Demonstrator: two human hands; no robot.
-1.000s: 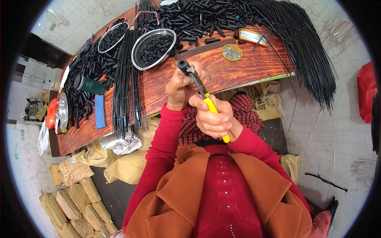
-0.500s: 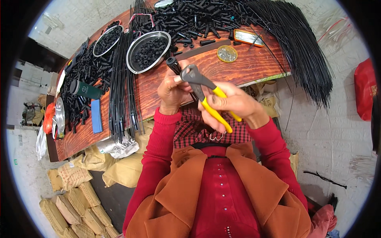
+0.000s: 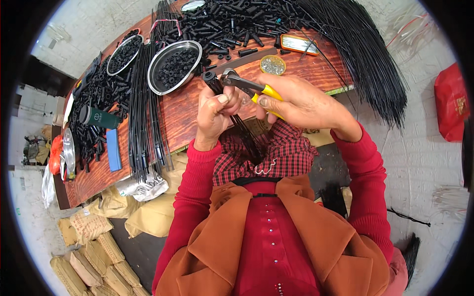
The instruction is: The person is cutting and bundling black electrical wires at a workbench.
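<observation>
Yellow-handled pliers (image 3: 249, 88) sit clenched in my right hand (image 3: 296, 101), long axis running from my palm toward the worktop's (image 3: 187, 111) far left, jaws closed on the capped end of a black rod bundle (image 3: 232, 116). My left hand (image 3: 215, 114) grips that bundle, which slants from the cap down toward my lap, just off the near edge. Near the left edge lie a flat blue strip (image 3: 113, 149) and a dark green bottle (image 3: 100, 117); beyond the right-hand pile, an orange-rimmed rectangular case (image 3: 297, 44); tan sacks (image 3: 89, 266) are stacked on the floor
</observation>
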